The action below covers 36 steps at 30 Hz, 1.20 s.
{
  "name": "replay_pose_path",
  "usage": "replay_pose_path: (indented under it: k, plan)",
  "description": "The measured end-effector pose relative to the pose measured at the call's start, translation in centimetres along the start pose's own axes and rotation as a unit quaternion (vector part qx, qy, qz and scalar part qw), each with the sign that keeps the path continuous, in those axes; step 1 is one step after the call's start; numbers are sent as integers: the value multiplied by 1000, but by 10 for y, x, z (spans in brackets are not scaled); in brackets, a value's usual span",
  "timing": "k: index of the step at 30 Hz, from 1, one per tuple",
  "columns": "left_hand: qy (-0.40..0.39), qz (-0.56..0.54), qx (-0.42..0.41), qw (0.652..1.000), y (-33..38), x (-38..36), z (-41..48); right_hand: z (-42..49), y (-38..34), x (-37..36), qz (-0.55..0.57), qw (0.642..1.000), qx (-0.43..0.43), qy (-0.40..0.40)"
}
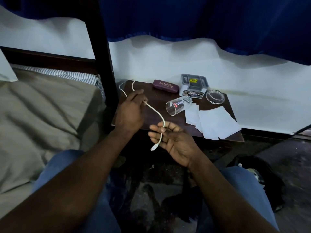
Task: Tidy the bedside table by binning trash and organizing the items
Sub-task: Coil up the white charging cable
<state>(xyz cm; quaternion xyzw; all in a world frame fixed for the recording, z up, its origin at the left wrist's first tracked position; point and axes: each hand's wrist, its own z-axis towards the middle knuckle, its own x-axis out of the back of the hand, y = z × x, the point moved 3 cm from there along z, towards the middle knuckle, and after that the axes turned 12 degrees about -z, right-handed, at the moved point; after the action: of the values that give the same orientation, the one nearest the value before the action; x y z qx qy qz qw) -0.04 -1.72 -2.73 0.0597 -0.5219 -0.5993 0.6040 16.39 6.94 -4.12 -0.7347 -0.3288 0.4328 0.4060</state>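
A white charging cable (155, 112) runs from the far left corner of the dark wooden bedside table (151, 96) through both hands. My left hand (130, 111) pinches it over the table's left part. My right hand (175, 142) holds it near the plug end, in front of the table's front edge, and the plug dangles below the fingers. On the table lie a clear drinking glass (176, 105) on its side, a maroon glasses case (165, 86), a grey organizer box (193, 84), a glass ashtray (215, 96) and white tissue papers (215, 122).
A bed with a beige sheet (42, 115) lies to the left, and its dark post (102, 52) stands beside the table. Blue curtain hangs along the white wall. A black bag (257, 174) sits on the floor at the right. My knees in blue jeans are below.
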Motion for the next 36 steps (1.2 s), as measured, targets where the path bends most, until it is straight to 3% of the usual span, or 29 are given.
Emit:
replay_pose_path:
  k: [11, 17, 21, 28, 34, 36]
  plan:
    - [73, 40, 47, 995, -34, 16, 30, 67, -1, -16, -2, 1000, 17, -8]
    - [62, 64, 99, 991, -52, 29, 37, 82, 9, -30, -7, 1000, 4, -19]
    - [2, 75, 109, 991, -55, 34, 34, 87, 7, -30, 32, 999, 5, -2]
    - [-185, 58, 76, 978, -41, 17, 16, 81, -8, -20, 166, 985, 38, -2]
    - [-240, 60, 78, 966, -24, -8, -8, 60, -13, -30, 228, 971, 59, -52]
    - [-256, 0, 67, 964, -8, -13, -20, 50, -16, -33, 238, 967, 64, -67]
